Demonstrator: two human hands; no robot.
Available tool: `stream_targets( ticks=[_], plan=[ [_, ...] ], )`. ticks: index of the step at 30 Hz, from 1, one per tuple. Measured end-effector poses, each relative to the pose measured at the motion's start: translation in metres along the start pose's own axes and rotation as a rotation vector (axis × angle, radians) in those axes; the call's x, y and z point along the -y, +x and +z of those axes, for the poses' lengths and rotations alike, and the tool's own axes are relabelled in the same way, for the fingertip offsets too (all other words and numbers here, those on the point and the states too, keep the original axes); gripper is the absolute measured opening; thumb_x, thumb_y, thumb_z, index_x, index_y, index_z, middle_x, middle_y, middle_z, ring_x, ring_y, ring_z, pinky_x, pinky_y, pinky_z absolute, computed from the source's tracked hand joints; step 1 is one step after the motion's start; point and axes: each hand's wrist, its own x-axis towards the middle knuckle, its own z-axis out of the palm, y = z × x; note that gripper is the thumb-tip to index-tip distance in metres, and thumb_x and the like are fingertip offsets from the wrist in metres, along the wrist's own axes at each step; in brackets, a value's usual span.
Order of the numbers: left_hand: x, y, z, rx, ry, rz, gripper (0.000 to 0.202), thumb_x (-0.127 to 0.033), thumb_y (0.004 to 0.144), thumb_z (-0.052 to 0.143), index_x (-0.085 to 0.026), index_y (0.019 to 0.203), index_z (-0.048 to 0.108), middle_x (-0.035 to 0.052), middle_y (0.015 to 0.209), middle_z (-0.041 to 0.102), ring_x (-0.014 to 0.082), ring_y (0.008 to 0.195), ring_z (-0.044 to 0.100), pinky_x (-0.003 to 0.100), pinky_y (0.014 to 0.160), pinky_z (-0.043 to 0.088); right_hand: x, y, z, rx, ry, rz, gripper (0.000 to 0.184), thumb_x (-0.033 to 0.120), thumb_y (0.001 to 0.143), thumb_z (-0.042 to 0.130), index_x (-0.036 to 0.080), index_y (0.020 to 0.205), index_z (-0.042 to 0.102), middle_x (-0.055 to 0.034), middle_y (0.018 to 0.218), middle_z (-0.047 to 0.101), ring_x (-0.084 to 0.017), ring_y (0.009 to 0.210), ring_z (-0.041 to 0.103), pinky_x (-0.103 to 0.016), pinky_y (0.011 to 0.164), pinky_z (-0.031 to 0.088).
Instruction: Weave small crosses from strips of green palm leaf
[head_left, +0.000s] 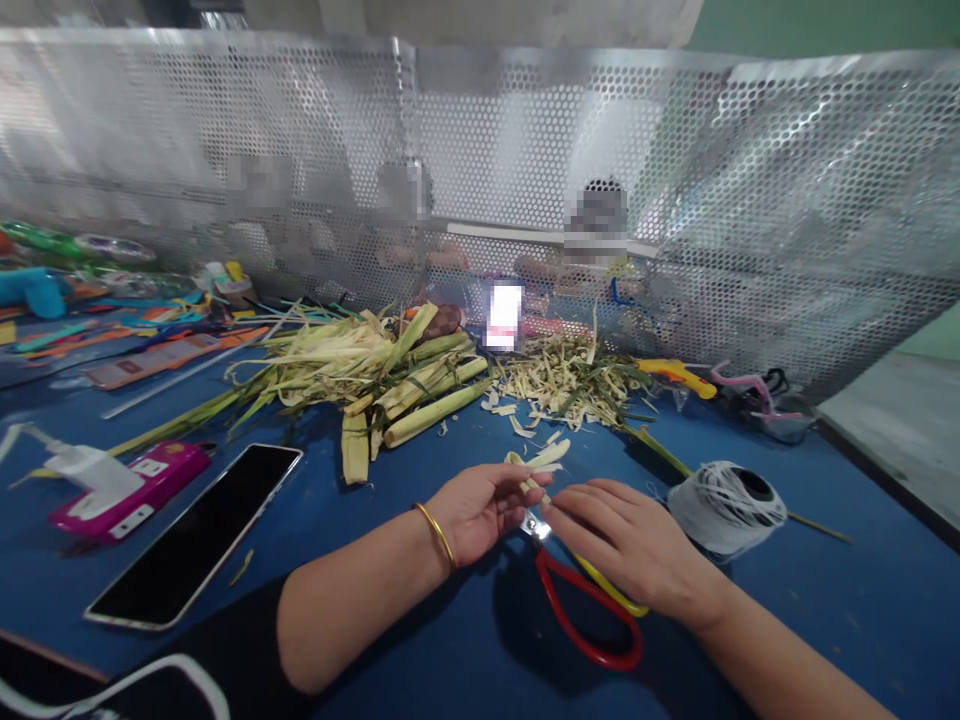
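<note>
In the head view my left hand (pixel 484 510), with a gold bangle at the wrist, pinches a pale plant strip (pixel 551 457) between thumb and fingers. The strip's wider end curls out beyond the fingertips. My right hand (pixel 630 540) meets it from the right, fingers together at the strip's near end; its thumb is hidden. Beneath both hands are scissors (pixel 589 625) with one red and one yellow handle. Their blades are mostly covered by my left hand, and the yellow handle runs under the right one. Whether the scissors touch either hand, I cannot tell.
Cut green stalks (pixel 435 400) and a heap of shavings (pixel 566 385) lie ahead. To the right are a spool of white string (pixel 727 510) and a yellow glue gun (pixel 679 377). A phone (pixel 199 540) and a magenta power strip (pixel 135 490) lie left. A perforated metal screen (pixel 495 130) stands behind.
</note>
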Motion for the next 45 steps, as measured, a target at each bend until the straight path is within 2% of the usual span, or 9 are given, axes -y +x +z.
stream_targets(
  ticks=[5, 8, 13, 17, 21, 27, 33, 38, 45],
  plan=[
    [0.002, 0.0, 0.001, 0.029, 0.039, -0.034, 0.018, -0.01, 0.082, 0.053, -0.003, 0.081, 0.069, 0.0014, 0.057, 0.059, 0.0037, 0.047, 0.055, 0.011, 0.044, 0.042, 0.0, -0.005, 0.002, -0.041, -0.026, -0.034, 0.026, 0.011, 0.093, 0.039, 0.013, 0.095, 0.065, -0.0071, 0.082, 0.071, -0.017, 0.076, 0.065, -0.031, 0.074, 0.052],
    [0.005, -0.001, 0.001, 0.049, 0.162, 0.029, 0.014, -0.011, 0.078, 0.056, -0.005, 0.078, 0.069, 0.0013, 0.058, 0.06, 0.0041, 0.049, 0.055, 0.011, 0.042, 0.038, 0.004, -0.007, 0.004, -0.126, 0.039, -0.004, 0.021, 0.011, 0.092, 0.043, 0.013, 0.096, 0.063, -0.0073, 0.083, 0.071, -0.017, 0.08, 0.065, -0.033, 0.081, 0.049],
    [0.011, -0.002, 0.0, 0.146, 0.489, 0.288, 0.015, -0.023, 0.064, 0.069, -0.011, 0.072, 0.068, 0.0022, 0.061, 0.064, 0.0085, 0.049, 0.057, 0.016, 0.041, 0.033, 0.007, -0.004, 0.011, -0.232, 0.295, 0.434, 0.018, 0.012, 0.092, 0.041, 0.021, 0.09, 0.057, -0.0069, 0.096, 0.069, -0.017, 0.096, 0.062, -0.035, 0.087, 0.045],
    [0.014, -0.003, 0.0, 0.257, 0.642, 0.302, 0.025, -0.033, 0.066, 0.065, -0.011, 0.076, 0.071, 0.0065, 0.071, 0.069, 0.0081, 0.049, 0.056, 0.018, 0.042, 0.031, 0.011, -0.004, 0.017, -0.1, 0.482, 0.774, 0.015, 0.02, 0.094, 0.04, 0.022, 0.085, 0.052, -0.0047, 0.086, 0.064, -0.017, 0.081, 0.061, -0.028, 0.07, 0.047],
    [0.014, -0.004, 0.0, 0.295, 0.668, 0.299, 0.029, -0.036, 0.07, 0.062, -0.011, 0.081, 0.071, 0.0081, 0.075, 0.07, 0.0073, 0.05, 0.055, 0.018, 0.044, 0.03, 0.017, -0.006, 0.02, 0.011, 0.432, 0.948, 0.018, 0.027, 0.093, 0.038, 0.022, 0.08, 0.049, -0.0016, 0.072, 0.058, -0.016, 0.063, 0.055, -0.026, 0.058, 0.04],
    [0.019, -0.005, 0.004, 0.246, 0.673, 0.356, 0.028, -0.037, 0.064, 0.071, -0.012, 0.076, 0.07, 0.0004, 0.064, 0.063, 0.0055, 0.048, 0.05, 0.018, 0.046, 0.031, 0.021, -0.005, 0.025, 0.05, 0.446, 1.091, 0.024, 0.034, 0.089, 0.043, 0.023, 0.068, 0.04, 0.0029, 0.056, 0.05, -0.014, 0.05, 0.045, -0.025, 0.049, 0.029],
    [0.021, 0.004, 0.002, 0.065, 0.537, 0.439, 0.018, -0.025, 0.067, 0.069, -0.012, 0.079, 0.068, -0.0015, 0.061, 0.06, 0.0038, 0.043, 0.046, 0.017, 0.041, 0.027, 0.014, -0.002, 0.025, 0.011, 0.881, 1.223, 0.027, 0.045, 0.087, 0.044, 0.021, 0.078, 0.052, 0.0004, 0.067, 0.056, -0.014, 0.06, 0.051, -0.025, 0.054, 0.04],
    [0.012, 0.006, -0.002, 0.054, 0.463, 0.42, 0.019, -0.027, 0.067, 0.07, -0.011, 0.078, 0.068, -0.001, 0.062, 0.059, 0.0028, 0.044, 0.044, 0.017, 0.039, 0.022, -0.002, -0.001, 0.011, 0.1, 1.285, 1.222, 0.028, 0.048, 0.077, 0.057, 0.02, 0.081, 0.054, 0.0016, 0.064, 0.057, -0.014, 0.059, 0.056, -0.027, 0.058, 0.047],
    [0.008, 0.004, -0.003, 0.101, 0.469, 0.376, 0.022, -0.028, 0.065, 0.073, -0.011, 0.077, 0.068, -0.0002, 0.065, 0.06, 0.0028, 0.044, 0.043, 0.018, 0.039, 0.022, -0.002, 0.003, 0.0, -0.133, 1.253, 1.292, 0.022, 0.04, 0.073, 0.065, 0.019, 0.075, 0.062, 0.0011, 0.061, 0.061, -0.012, 0.058, 0.056, -0.025, 0.059, 0.048]
  ],
)
